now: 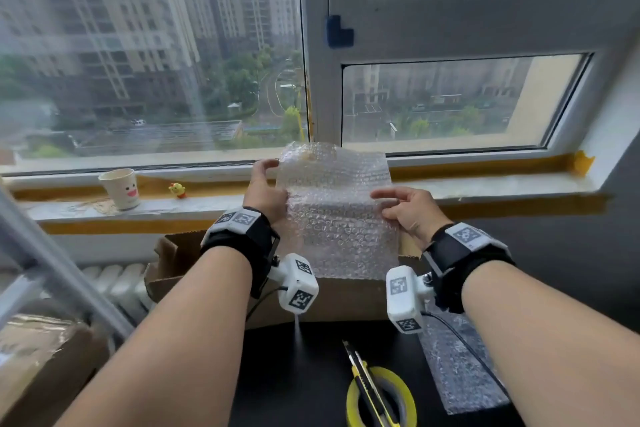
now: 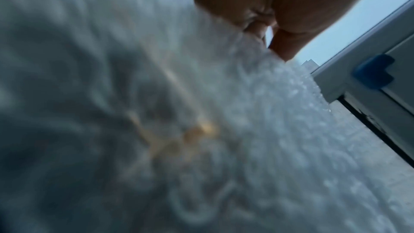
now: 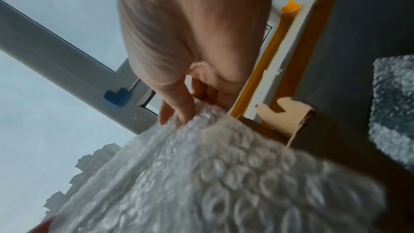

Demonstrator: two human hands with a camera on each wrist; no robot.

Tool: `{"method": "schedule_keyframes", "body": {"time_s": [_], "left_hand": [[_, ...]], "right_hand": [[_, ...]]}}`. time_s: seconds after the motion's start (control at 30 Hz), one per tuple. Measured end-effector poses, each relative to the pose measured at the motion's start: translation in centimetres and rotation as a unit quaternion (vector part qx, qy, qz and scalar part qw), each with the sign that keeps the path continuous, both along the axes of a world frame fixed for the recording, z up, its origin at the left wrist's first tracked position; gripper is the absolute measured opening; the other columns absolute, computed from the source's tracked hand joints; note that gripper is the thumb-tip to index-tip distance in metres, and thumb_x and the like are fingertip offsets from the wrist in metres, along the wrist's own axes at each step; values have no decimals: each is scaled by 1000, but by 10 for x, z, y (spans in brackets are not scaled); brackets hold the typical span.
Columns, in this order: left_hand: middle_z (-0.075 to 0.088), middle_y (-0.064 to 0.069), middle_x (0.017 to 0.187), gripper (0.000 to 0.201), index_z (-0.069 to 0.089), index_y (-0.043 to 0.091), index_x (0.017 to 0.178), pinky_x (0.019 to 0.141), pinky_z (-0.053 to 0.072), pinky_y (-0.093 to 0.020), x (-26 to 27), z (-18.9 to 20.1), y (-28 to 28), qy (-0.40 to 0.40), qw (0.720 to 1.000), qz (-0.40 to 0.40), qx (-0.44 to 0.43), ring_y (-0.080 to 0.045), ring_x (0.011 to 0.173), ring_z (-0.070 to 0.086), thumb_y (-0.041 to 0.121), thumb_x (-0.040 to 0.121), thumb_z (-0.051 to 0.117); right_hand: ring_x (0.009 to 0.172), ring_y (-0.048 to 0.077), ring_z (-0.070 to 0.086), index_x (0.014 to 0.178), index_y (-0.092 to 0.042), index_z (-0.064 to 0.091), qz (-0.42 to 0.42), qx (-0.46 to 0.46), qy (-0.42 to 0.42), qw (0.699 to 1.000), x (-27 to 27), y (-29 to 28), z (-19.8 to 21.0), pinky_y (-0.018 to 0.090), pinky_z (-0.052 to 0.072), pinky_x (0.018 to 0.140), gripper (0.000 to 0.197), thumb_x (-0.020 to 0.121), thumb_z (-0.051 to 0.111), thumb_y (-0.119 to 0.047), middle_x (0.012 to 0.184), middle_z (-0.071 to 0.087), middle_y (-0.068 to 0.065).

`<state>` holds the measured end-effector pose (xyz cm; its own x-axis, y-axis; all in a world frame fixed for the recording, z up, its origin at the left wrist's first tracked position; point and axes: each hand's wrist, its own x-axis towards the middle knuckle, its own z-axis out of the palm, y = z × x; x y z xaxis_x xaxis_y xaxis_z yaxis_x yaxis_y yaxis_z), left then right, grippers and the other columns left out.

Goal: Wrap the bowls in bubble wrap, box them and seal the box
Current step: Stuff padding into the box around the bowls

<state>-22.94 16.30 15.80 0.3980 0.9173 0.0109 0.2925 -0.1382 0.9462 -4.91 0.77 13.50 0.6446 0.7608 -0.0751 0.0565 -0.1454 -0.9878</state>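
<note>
A sheet of clear bubble wrap (image 1: 334, 208) hangs upright in front of the window, held above an open cardboard box (image 1: 332, 298). My left hand (image 1: 266, 191) grips the sheet's left edge, fingers curled round it. My right hand (image 1: 403, 206) pinches the right edge between thumb and fingers. The left wrist view is filled by blurred bubble wrap (image 2: 224, 130) with my fingers (image 2: 257, 29) on its upper edge. In the right wrist view my fingers (image 3: 179, 107) pinch the bubble wrap (image 3: 212, 174) beside the box's wall (image 3: 325, 139). No bowl is visible.
On the black table (image 1: 304, 374) lie a yellow tape roll (image 1: 408, 388) with a yellow utility knife (image 1: 363, 381) across it, and another bubble wrap piece (image 1: 457, 374) at right. A paper cup (image 1: 119, 188) and a small yellow toy (image 1: 177, 190) stand on the windowsill. Another box (image 1: 38, 367) is at lower left.
</note>
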Motion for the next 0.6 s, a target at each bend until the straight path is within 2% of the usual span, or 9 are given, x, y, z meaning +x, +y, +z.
{"method": "schedule_keyframes", "body": {"time_s": [0.07, 0.17, 0.23, 0.3, 0.33, 0.37, 0.43, 0.5, 0.6], "left_hand": [[64, -20, 101, 53, 49, 27, 128, 47, 41, -26, -12, 0, 3, -4, 1000, 0, 15, -14, 51, 47, -9, 90, 44], [61, -10, 112, 69, 35, 34, 143, 53, 47, -22, -27, 2, 9, -27, 999, -12, 14, -13, 63, 56, -2, 89, 57], [53, -1, 129, 98, 23, 47, 146, 80, 53, -31, -38, 2, 17, -29, 998, -59, -7, -19, 97, 64, 11, 74, 78], [44, 1, 145, 104, 36, 48, 141, 106, 40, -39, -47, 6, 18, 38, 992, -121, 2, -21, 127, 49, 15, 58, 88], [45, 3, 144, 96, 46, 41, 138, 110, 34, -34, -50, 7, 18, 93, 985, -145, 18, -17, 131, 44, 10, 58, 89], [49, 4, 139, 85, 54, 34, 134, 108, 35, -30, -52, 7, 18, 145, 977, -150, 31, -15, 130, 44, 6, 61, 88], [58, 4, 120, 63, 63, 20, 125, 94, 42, -24, -56, 7, 19, 197, 972, -114, 53, -14, 115, 54, 5, 67, 85], [65, 1, 115, 46, 68, 11, 117, 84, 48, -26, -60, 3, 21, 210, 972, -60, 83, -17, 101, 61, 14, 73, 82], [66, -3, 117, 46, 70, 12, 112, 85, 48, -28, -68, 3, 24, 270, 953, -27, 135, -19, 101, 60, 26, 71, 83]], "right_hand": [[71, 14, 56, 106, -1, 68, 9, 15, -1, 1000, -9, 6, 5, 18, 47, 60, 40, 84, 47, 24, 86, 65, 11], [78, 15, 58, 123, -8, 62, 57, -14, -14, 998, -22, 14, 11, 26, 53, 79, 56, 77, 60, 23, 97, 61, 10], [83, 19, 58, 133, -11, 56, 64, -64, -53, 994, -27, 21, 12, 35, 52, 90, 68, 73, 65, 22, 97, 57, 8], [92, 22, 58, 136, -9, 53, 54, -90, -100, 989, -33, 27, 11, 38, 49, 99, 70, 73, 68, 18, 94, 58, 6], [96, 22, 58, 135, -8, 54, 47, -92, -111, 988, -35, 30, 10, 38, 48, 101, 69, 73, 68, 17, 93, 58, 5], [97, 22, 58, 133, -8, 56, 39, -92, -118, 988, -37, 32, 10, 39, 48, 101, 65, 74, 69, 16, 92, 59, 4], [94, 20, 60, 123, -8, 64, 20, -89, -146, 985, -41, 35, 9, 37, 51, 97, 53, 74, 73, 11, 93, 60, 4], [89, 19, 61, 104, -10, 72, -2, -87, -195, 977, -47, 35, 11, 34, 52, 89, 33, 74, 78, 1, 90, 64, 2], [80, 16, 60, 80, -17, 70, -8, -68, -229, 971, -56, 36, 21, 28, 47, 76, 14, 75, 80, -9, 80, 65, -3]]}}
